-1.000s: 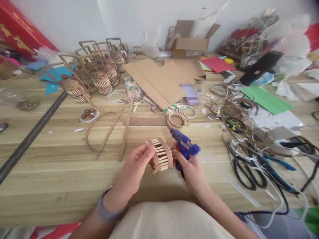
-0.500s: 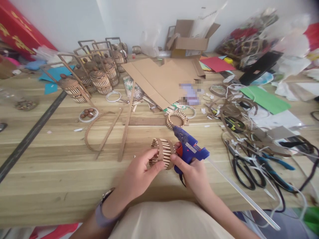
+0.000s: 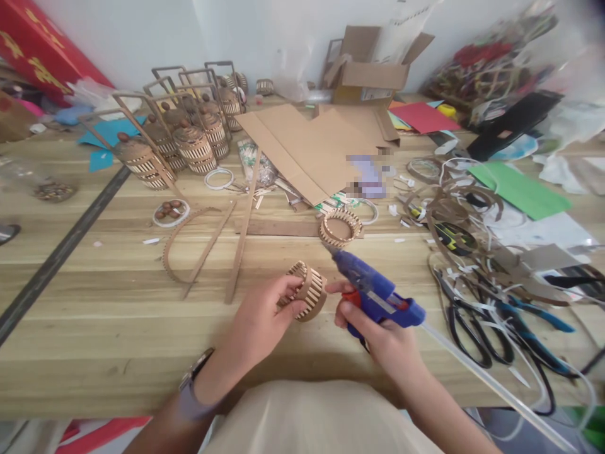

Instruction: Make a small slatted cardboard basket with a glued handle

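Between the thumb and fingers of my left hand (image 3: 265,318) is a small slatted wooden ring basket (image 3: 312,295), tilted, with a brown band round its rim. My right hand (image 3: 378,325) grips a blue hot glue gun (image 3: 373,287) with a red trigger, its nozzle aimed up and to the left. A clear glue stick (image 3: 496,388) trails out of its back end. The gun and the basket are apart, though my right index finger reaches close to the basket's edge. Beyond the nozzle, a second slatted ring (image 3: 340,228) rests on a flat brown strip (image 3: 283,228).
Several finished slatted lanterns (image 3: 193,148) with handles stand at the back left. A bowl of brown beads (image 3: 171,213) and thin wooden strips (image 3: 243,233) lie nearer. Cardboard (image 3: 302,145) covers the back middle. Scissors (image 3: 472,334), pliers (image 3: 539,334) and cables crowd the right.
My right hand has drawn the glue gun away from the basket, to the right and slightly down. My left hand has tilted the basket. The whole view has shifted slightly.
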Demonstrator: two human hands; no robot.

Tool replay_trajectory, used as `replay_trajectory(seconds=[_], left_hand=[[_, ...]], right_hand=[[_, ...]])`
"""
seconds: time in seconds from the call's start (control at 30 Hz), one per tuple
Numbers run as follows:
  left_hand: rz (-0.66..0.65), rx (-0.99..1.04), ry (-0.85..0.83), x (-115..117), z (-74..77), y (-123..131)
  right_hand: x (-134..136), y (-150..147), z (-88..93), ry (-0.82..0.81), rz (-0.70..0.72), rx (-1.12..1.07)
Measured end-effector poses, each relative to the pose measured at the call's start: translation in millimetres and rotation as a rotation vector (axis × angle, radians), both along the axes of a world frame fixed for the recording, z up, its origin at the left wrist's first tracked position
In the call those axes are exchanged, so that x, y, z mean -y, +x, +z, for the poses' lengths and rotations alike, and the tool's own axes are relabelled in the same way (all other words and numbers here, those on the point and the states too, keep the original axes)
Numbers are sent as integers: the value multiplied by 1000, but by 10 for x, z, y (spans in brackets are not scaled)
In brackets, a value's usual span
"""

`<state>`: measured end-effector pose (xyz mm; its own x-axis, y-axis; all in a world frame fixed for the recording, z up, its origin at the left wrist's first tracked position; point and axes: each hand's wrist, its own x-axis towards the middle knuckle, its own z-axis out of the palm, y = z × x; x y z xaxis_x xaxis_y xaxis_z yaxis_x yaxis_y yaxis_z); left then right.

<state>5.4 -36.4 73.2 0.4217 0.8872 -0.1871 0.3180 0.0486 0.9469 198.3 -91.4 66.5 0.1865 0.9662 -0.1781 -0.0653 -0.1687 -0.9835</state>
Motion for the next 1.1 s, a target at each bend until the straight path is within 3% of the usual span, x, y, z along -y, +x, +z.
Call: replay_trajectory(seconds=[0.2,0.43,0.73,0.97,1.1], left_hand=[[36,101,-1,46,-72,132],[-5,-73,257,69,-145,139],[-56,-101,502,86,-145,123],[-61,-139,677,75,-164,66],[-78,-101,698,81,-163,35]], right_hand=[[-31,-218,19,20,-25,96],[-32,-228,30,27,-38,174],[-27,-234,40,8,33,153],[63,81,-55,-14,46,109],[160,342,-72,-26,132,182]])
